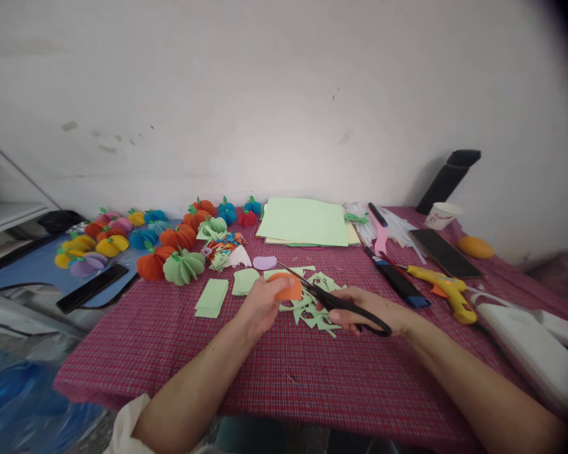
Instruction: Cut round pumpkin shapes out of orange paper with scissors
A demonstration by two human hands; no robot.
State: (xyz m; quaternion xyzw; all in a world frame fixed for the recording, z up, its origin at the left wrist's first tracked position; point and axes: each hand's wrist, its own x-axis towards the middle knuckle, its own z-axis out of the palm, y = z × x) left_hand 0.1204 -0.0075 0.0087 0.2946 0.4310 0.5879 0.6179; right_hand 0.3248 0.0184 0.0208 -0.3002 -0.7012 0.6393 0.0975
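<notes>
My left hand [265,301] pinches a piece of orange paper [291,289] with a rounded edge. In my right hand [353,309] are black-handled scissors [331,299], their blades reaching past the orange paper's upper right edge; whether they touch it I cannot tell. Light green paper scraps [315,315] lie under and around the scissors. Just beyond my left hand sits a rounded lilac paper piece [264,262]. Cut green paper rectangles [212,296] lie to the left, beside a smaller stack of green pieces [244,281] with rounded corners.
Colourful paper pumpkins [177,237] crowd the back left. Green paper sheets [305,221] are stacked by the wall. To the right are a yellow glue gun [442,290], a utility knife [397,277], a phone [445,252], a paper cup [441,215] and white glue sticks [400,227].
</notes>
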